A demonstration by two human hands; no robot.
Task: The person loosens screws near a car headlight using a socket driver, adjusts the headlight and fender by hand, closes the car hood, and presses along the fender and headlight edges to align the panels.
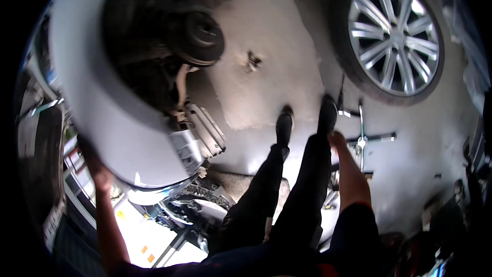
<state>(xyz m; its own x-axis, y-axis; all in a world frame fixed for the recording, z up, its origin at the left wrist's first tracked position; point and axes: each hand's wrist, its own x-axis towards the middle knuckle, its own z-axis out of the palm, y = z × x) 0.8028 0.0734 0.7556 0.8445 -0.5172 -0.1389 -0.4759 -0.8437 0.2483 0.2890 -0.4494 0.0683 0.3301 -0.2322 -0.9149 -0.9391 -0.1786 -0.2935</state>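
A silver car fender (87,72) curves down the left side, its wheel arch bare. Inside the arch sits a dark brake disc (202,38) on its hub, with suspension parts below. My left hand (102,177) is at the fender's lower left edge and seems to touch it; its fingers are dark and blurred. My right hand (336,139) hangs beside my right leg, smeared by motion, and I cannot make out anything in it. On the floor close to that hand lies a cross-shaped lug wrench (362,142).
A wheel with a silver multi-spoke rim (397,38) is at the upper right. A lighter patch of floor (271,82) with a small dark scrap (253,61) lies ahead of my shoes (285,123). Dark clutter (446,215) fills the lower right. Exposed car parts (200,205) are at lower left.
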